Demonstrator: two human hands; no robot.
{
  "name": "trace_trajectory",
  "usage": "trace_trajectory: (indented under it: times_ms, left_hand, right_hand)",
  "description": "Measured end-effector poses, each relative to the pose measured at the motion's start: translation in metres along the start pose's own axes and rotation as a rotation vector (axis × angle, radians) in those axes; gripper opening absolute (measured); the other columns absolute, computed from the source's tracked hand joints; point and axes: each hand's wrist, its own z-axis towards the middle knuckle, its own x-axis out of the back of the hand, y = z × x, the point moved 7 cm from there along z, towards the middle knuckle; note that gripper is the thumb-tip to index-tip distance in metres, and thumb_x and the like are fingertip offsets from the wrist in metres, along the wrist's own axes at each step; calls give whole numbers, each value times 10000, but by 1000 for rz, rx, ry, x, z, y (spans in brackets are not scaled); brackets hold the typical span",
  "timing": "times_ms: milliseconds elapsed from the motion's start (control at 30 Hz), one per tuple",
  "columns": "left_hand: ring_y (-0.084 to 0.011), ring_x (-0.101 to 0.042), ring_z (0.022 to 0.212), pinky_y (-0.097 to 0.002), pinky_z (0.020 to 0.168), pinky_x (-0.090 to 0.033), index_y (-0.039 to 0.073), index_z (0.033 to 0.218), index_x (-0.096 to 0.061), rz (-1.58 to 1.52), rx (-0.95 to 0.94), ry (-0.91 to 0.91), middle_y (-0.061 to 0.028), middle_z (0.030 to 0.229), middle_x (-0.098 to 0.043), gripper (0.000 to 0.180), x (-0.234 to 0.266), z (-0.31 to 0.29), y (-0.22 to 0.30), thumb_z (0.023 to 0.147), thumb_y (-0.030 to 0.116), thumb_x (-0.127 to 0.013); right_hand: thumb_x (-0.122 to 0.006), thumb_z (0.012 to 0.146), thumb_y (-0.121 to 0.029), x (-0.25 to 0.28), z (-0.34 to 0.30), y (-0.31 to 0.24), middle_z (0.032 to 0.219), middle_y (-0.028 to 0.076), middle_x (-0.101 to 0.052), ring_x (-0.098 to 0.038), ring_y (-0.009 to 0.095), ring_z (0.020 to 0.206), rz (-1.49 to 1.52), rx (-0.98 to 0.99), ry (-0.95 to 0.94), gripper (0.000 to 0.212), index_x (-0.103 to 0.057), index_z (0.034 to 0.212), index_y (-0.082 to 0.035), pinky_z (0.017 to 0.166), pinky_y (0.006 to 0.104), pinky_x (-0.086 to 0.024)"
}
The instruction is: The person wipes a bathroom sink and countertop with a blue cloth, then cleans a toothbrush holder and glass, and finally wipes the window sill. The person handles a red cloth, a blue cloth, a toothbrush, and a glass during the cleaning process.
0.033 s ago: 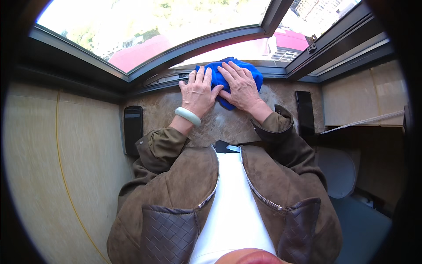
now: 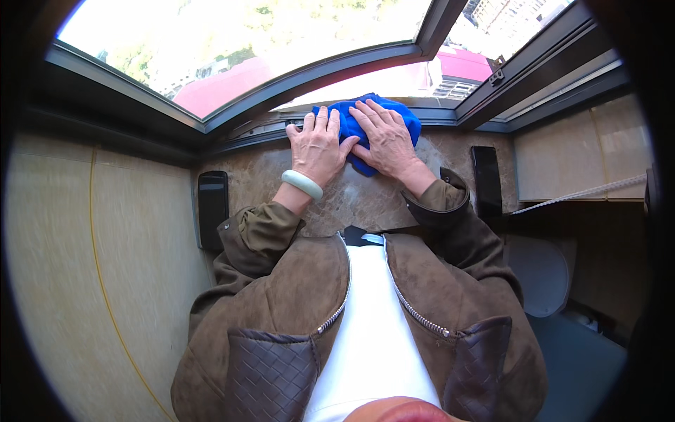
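Note:
A blue cloth (image 2: pixel 406 125) lies bunched over the window's bottom track, with a fold hanging onto the brown marbled sill (image 2: pixel 351 200). My right hand (image 2: pixel 388 144) rests flat on the cloth, its fingers stretched out and slightly spread. Beside it, my left hand (image 2: pixel 316 151) presses its outstretched fingers over the cloth's left edge and the track (image 2: pixel 271 129). Both thumbs point inward, their tips close together on the near side of the cloth. A pale bangle (image 2: pixel 301 184) circles my left wrist. What lies beneath the cloth is hidden.
Black phone-like slabs lie on the sill, one at the left (image 2: pixel 213 211) and one at the right (image 2: pixel 486 181). Dark window frames (image 2: pixel 309 79) rise ahead. A pale cord (image 2: pixel 576 191) stretches off to the right, above a white rounded panel (image 2: pixel 540 276). Tiled walls (image 2: pixel 56 246) stand at both sides.

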Motion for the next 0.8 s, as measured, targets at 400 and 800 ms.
trace_trajectory:
  times_ms: [400,800]
  left_hand:
    - [-350,-528,1202,-551,1012,-359,106,1288,-569,-316,-186,-315,-147,1283,-588,468,-42,72,66,973,440,-480]
    - [-334,-584,955,-413,862,-467,13,988,-644,-672,-194,25,-172,955,-614,206,-43,93,75,952,200,-564]
  right_hand:
    - [-680,804,-506,28,-20,80,1298,75,-557,-469,256,1266,-78,-199,-138,641,-547,1307,-132,1059,425,-344]
    - [-656,879,-268,27,-41,65,1364,123,-554,-464,252,1321,-61,-232,113,491,-565,1320,-71,1103,450,-274]
